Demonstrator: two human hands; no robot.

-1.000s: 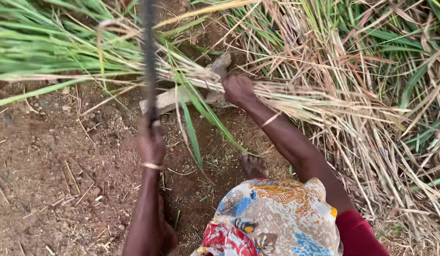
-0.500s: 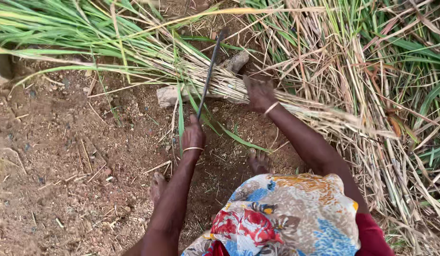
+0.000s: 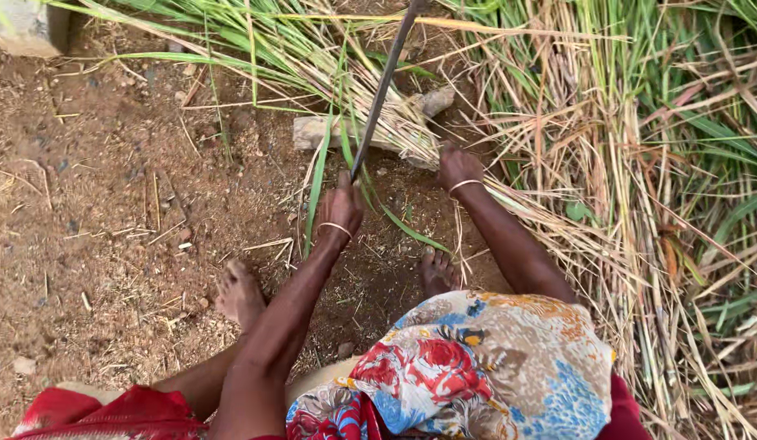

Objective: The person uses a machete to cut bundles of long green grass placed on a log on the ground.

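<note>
Head camera is looking down at bare soil filling the left of the frame. Near centre, the left hand is clenching its fingers around a long dark blade slanting toward the upper middle. Just right, the right hand is pressing on a bundle of grass stalks lying across a stone; whether its fingers are gripping is unclear.

No packages, labels, signs or screens in view.

Single head camera, looking steeply down, close over arms, lap, ground.
</note>
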